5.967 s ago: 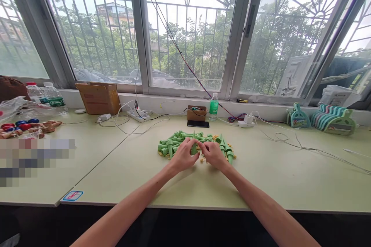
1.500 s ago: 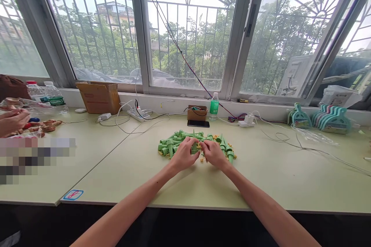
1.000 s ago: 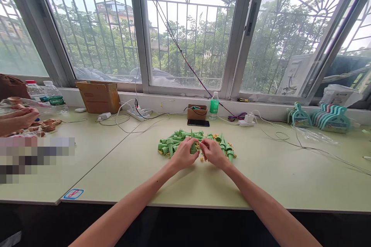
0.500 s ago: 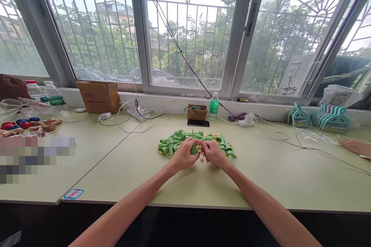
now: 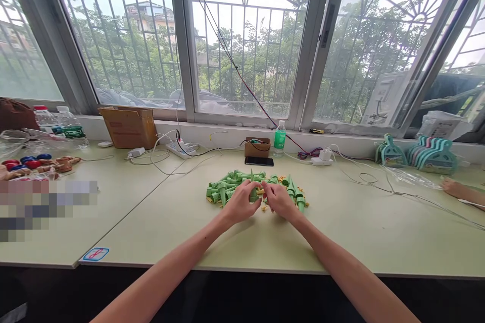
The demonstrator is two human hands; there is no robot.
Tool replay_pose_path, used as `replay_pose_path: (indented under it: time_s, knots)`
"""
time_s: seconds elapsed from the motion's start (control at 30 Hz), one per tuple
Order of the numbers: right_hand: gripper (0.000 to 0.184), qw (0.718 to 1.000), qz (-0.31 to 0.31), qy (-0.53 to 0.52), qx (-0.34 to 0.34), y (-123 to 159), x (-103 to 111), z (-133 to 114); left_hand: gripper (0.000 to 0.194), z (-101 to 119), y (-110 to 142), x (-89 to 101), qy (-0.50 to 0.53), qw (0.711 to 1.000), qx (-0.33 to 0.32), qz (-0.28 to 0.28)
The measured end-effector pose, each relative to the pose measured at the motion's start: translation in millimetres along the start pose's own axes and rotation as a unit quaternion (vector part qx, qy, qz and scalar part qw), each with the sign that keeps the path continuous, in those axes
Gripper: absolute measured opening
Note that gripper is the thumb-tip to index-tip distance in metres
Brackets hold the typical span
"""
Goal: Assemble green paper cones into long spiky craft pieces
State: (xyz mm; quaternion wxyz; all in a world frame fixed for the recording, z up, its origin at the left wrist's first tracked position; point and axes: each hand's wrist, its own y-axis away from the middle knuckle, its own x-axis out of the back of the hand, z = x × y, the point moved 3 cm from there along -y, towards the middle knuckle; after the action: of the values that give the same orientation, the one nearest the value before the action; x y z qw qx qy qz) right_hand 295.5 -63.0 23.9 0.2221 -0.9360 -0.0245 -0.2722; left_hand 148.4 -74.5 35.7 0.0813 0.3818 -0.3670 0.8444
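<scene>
My left hand (image 5: 241, 204) is closed around a green plastic spike (image 5: 253, 193), which stands upright with its tip pointing up. Close on its right, my right hand (image 5: 280, 201) pinches a small yellow plastic piece (image 5: 260, 191) against the side of the spike. Whether the piece sits inside the spike or only touches it, I cannot tell. Around both hands lies a pile of green spikes and tubes (image 5: 222, 193). Small loose yellow pieces (image 5: 264, 208) are scattered among and in front of them.
Behind the pile are a black phone (image 5: 259, 161), a small brown box (image 5: 257, 148) and a green-labelled bottle (image 5: 279, 139). Power strips (image 5: 182, 150) and cables run along the window. Another person's hand (image 5: 456, 189) rests far right, near teal plastic items (image 5: 435, 154).
My right fingers have shifted slightly, and more of the yellow piece shows between my hands. At the far right, the other person's hand has moved a little left.
</scene>
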Motion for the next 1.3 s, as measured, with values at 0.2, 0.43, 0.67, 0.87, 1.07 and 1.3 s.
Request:
replay_pose_path:
  time_s: [0.2, 0.43, 0.67, 0.87, 1.07, 1.3]
  knots:
    - [0.028, 0.998, -0.018, -0.054, 0.013, 2.9, 0.9, -6.5, 0.029, -4.3, 0.0, 0.1, 0.000, 1.000, 0.027, 0.016]
    - [0.035, 1.000, -0.012, -0.011, 0.023, 1.2, -0.1, -3.2, 0.028, 0.7, 0.4, 0.4, 0.007, 1.000, 0.012, 0.000]
    - [0.045, 0.999, 0.002, 0.026, 0.026, 0.7, 0.5, -1.8, 0.031, 0.8, -0.2, 0.5, 0.006, 1.000, 0.008, 0.004]
    - [0.026, 0.999, -0.007, 0.000, 0.033, 2.9, -0.6, -4.5, 0.028, -2.6, -0.5, 0.3, -0.004, 0.999, 0.032, 0.011]
    - [0.028, 0.999, -0.013, 0.006, 0.041, 2.3, -2.0, -3.4, 0.028, -1.0, -0.7, 0.0, -0.001, 1.000, 0.031, 0.002]
    - [0.040, 0.999, -0.006, 0.027, 0.043, 2.1, 0.1, -2.2, 0.026, 0.0, 0.0, -0.1, -0.004, 1.000, 0.020, -0.003]
